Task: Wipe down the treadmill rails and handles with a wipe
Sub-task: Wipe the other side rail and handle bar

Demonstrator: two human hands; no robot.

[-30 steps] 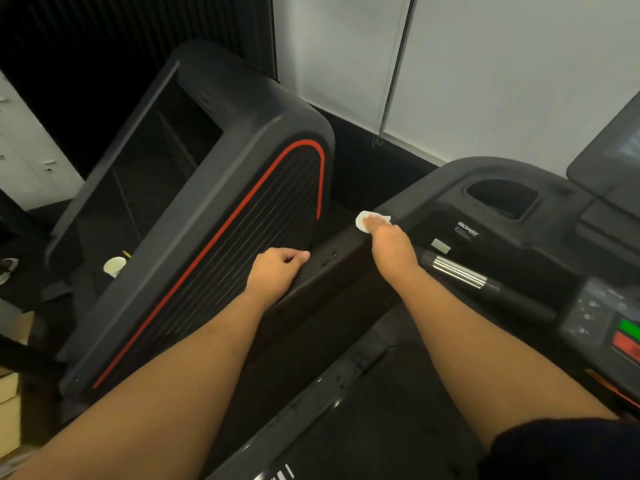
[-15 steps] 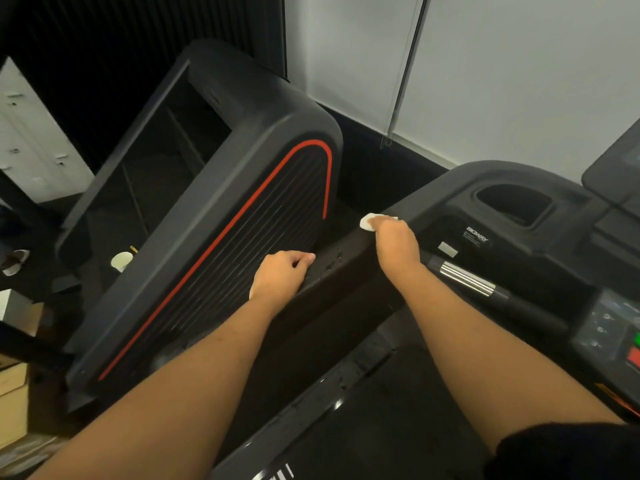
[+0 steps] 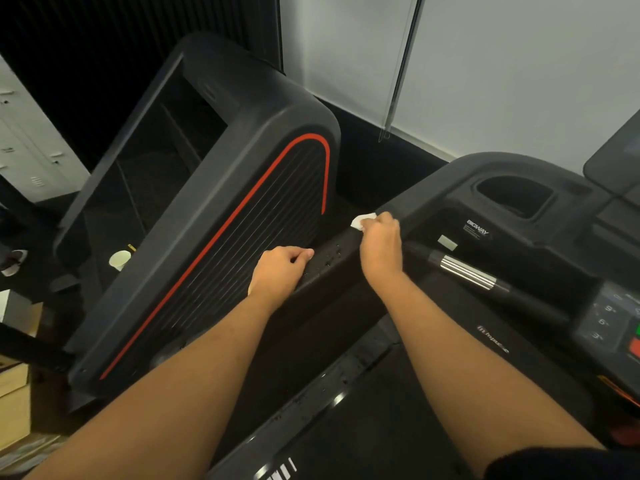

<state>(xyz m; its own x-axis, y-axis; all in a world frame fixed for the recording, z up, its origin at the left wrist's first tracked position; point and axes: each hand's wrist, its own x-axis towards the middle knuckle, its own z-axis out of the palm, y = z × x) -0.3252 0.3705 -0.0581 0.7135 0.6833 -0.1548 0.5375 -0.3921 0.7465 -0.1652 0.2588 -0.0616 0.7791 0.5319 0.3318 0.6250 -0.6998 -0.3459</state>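
Observation:
The black treadmill's left side rail (image 3: 332, 259) runs diagonally up toward the console, with small droplets on its top. My right hand (image 3: 381, 242) holds a small white wipe (image 3: 362, 221) against the rail's upper end, fingers curled over it. My left hand (image 3: 282, 268) grips the same rail lower down, thumb on top. A handle with a silver grip sensor (image 3: 465, 273) runs right of my right wrist.
A second black machine with a red stripe (image 3: 221, 233) stands close on the left. A cup holder (image 3: 512, 197) and the control panel (image 3: 613, 320) lie to the right. A paper cup (image 3: 120, 259) sits on the floor. Cardboard boxes (image 3: 15, 403) are at lower left.
My right hand with the wipe has stayed near the rail's upper end, shifting only slightly. My left hand keeps its grip on the rail. The view has drifted a little.

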